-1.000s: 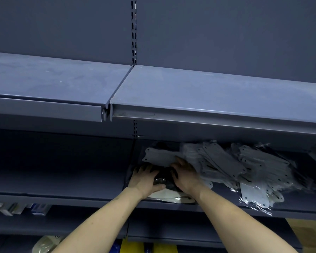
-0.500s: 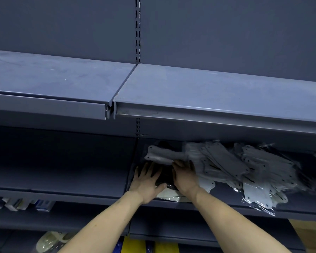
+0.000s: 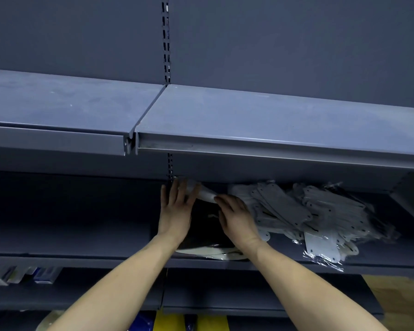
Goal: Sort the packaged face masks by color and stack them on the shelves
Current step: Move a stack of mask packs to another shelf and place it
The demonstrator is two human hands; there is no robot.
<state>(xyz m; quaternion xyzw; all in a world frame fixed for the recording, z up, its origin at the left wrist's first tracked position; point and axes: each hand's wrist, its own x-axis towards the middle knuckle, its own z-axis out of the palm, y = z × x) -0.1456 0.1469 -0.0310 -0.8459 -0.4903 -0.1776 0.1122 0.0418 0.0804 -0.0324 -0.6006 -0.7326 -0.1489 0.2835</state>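
Left hand (image 3: 176,211), fingers straight, and right hand (image 3: 237,217), fingers lightly bent, both press the black mask stack (image 3: 204,225) on the middle shelf (image 3: 81,258). Grey packs (image 3: 296,209) heaped just right. Likely light, limp, slippery film; grasp by edges.

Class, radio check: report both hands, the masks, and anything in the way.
Left hand, right hand flat on black masks. Grey mask at the fingers. Grey pile crowds the right.
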